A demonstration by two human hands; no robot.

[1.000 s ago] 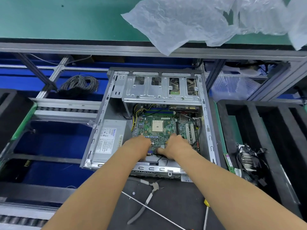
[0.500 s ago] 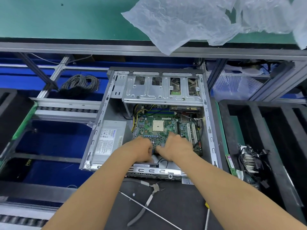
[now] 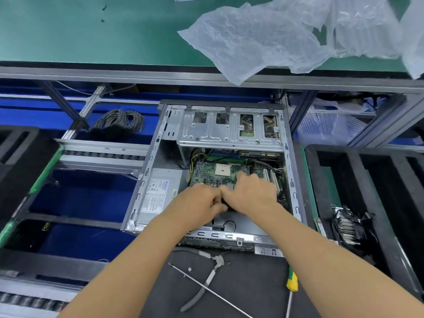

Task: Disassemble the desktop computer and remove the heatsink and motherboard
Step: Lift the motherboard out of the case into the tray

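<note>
The open desktop case [image 3: 146, 180] lies on its side before me. Inside it sits the green motherboard [image 3: 206, 173], its bare CPU socket [image 3: 222, 172] showing. My left hand [image 3: 199, 203] and my right hand [image 3: 250, 193] meet at the board's near edge, and both grip it with curled fingers around the dark connector blocks. The near part of the board is hidden under my hands. A finned heatsink [image 3: 346, 228] with its black wires lies in the black foam tray [image 3: 321, 157] to the right of the case.
A grey power supply [image 3: 160, 191] fills the case's left side and a metal drive cage [image 3: 229, 131] its far end. Pliers [image 3: 206, 283], a thin rod [image 3: 229, 302] and a yellow-green screwdriver [image 3: 291, 281] lie on the dark mat near me. A cable coil [image 3: 119, 121] rests at the left.
Both hands have moved a little farther into the case along with the board's near edge. More bare grey case floor shows between my hands and the rear panel.
</note>
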